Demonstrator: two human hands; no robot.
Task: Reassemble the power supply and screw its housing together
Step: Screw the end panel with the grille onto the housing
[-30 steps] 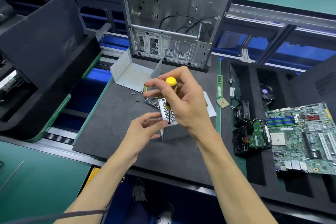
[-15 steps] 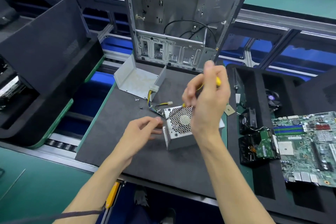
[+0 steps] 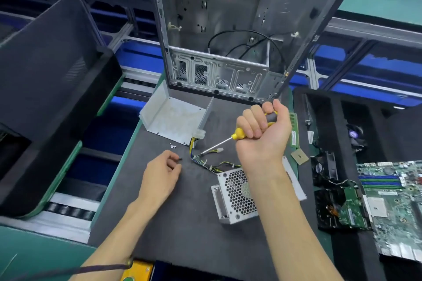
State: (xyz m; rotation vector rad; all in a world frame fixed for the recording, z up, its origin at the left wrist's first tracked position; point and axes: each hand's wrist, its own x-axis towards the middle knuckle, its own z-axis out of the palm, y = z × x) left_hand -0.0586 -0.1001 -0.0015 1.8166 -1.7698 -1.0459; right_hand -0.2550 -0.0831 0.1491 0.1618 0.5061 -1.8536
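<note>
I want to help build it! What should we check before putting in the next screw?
1. Screwdriver held firmly in right hand: ok.
2. Left hand has a screw: its fingertips pinch at a small dark screw on the mat; cannot tell if gripped.
3. Spare screws nearby: ok.
4. Power supply steadied: not ok, neither hand touches it.
5. Cover fitted: not ok, lies apart.

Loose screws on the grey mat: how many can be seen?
3: two silver screws lie together beside the metal cover; one dark screw is at the left hand fingertips. More may be hidden.
</note>
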